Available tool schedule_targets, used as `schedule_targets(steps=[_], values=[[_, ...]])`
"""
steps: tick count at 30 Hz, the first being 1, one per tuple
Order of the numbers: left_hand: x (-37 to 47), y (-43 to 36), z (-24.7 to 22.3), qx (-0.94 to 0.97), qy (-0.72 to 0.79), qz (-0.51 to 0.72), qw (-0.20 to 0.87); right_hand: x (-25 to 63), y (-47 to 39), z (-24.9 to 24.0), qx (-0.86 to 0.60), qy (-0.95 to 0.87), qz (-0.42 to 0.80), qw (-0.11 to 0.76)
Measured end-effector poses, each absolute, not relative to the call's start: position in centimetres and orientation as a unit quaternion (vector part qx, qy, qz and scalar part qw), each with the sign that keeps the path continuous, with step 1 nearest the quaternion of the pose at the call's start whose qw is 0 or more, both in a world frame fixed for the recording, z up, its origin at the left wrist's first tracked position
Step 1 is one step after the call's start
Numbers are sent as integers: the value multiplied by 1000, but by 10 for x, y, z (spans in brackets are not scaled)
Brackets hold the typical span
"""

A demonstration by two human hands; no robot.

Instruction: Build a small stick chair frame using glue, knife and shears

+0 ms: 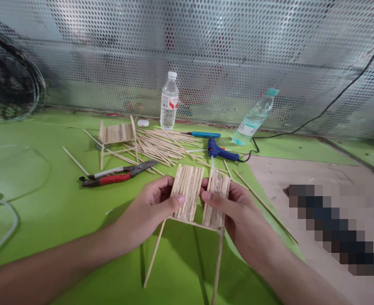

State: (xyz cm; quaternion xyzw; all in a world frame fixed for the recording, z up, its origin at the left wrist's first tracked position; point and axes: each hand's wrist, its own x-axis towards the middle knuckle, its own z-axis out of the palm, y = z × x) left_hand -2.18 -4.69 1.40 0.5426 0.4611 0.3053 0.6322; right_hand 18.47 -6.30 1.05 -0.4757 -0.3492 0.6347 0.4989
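Both hands hold a small stick frame (pixel 189 197) above the green surface. Thin wooden sticks lie side by side in two panels, with a gap between them, a crosspiece along the near edge and two long legs slanting down. My left hand (pixel 151 203) grips the left panel, thumb on top and fingers curled behind. On the other side my right hand (pixel 237 207) pinches the right panel (pixel 217 201) the same way. Cloudy patches, like dried glue, show between the sticks there. The fingertips beneath are partly hidden.
Beyond the hands lie loose sticks (pixel 158 146), a blue glue gun (pixel 221 150), red-handled pruning shears (pixel 117 173) and a blue cutter (pixel 206 134). A small stick chair (pixel 118 133) stands left. Two bottles, one clear (pixel 169 103), one greenish (pixel 253 120), stand near a perforated metal wall (pixel 187 46).
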Motion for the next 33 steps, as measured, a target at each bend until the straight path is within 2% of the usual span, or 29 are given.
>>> schedule_targets(steps=[33], values=[[-24, -46, 1, 556, 425, 310, 643, 181, -63, 11, -497, -344, 624, 495]])
